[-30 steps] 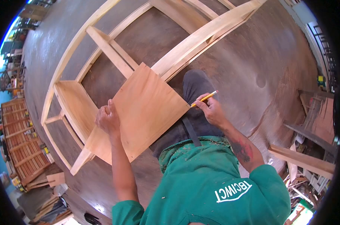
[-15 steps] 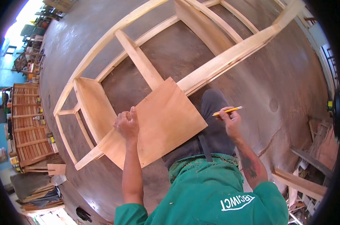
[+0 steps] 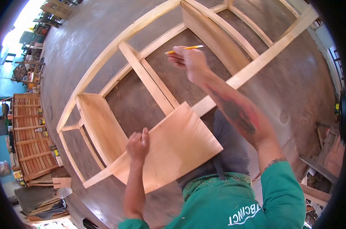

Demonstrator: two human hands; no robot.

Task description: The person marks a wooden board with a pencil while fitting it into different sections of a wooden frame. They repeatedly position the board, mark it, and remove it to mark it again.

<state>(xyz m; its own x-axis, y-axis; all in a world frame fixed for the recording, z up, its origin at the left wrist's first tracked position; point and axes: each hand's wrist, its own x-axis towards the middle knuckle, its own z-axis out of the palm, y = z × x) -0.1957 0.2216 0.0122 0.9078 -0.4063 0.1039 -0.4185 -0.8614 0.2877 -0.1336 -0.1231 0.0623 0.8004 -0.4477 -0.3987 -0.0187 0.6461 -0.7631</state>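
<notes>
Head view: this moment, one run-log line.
left hand: at edge of wooden panel | right hand: holding pencil above wooden frame | panel: overlapping frame's near rail

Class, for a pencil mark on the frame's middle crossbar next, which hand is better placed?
Right, probably. The right hand holds the pencil over the frame, near that crossbar; the left hand is at the wooden panel.

The board (image 3: 180,149) lies over the near rail (image 3: 264,56), the slatted panel (image 3: 32,137) far left.

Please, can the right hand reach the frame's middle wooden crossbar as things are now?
Probably yes: the right hand appears near the middle wooden crossbar, with nothing visible between them, although it holds a pencil.
</notes>
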